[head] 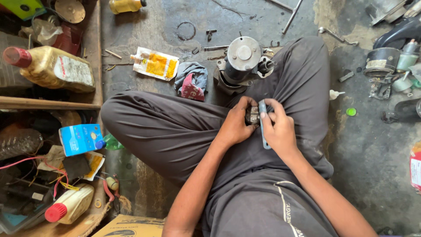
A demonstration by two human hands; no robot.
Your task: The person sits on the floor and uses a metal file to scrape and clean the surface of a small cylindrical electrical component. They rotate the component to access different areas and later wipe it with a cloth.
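Note:
I sit cross-legged on a grimy concrete floor in dark grey trousers. My left hand (237, 123) is closed around a small dark metal part (252, 116) held over my lap. My right hand (277, 128) grips a thin flat grey strip-like tool (263, 127) and presses its upper end against that part. The two hands touch each other. Just beyond them, between my knees, a round metal motor-like unit (242, 63) with a silver end cap stands on the floor.
A crumpled rag (191, 81) and a yellow-and-white sachet (155, 64) lie left of the motor. A wooden shelf (52, 104) at left holds an oil bottle (50, 66), a blue box (81, 138) and wires. Metal parts (386, 66) clutter the right; rods (293, 13) lie at the far edge.

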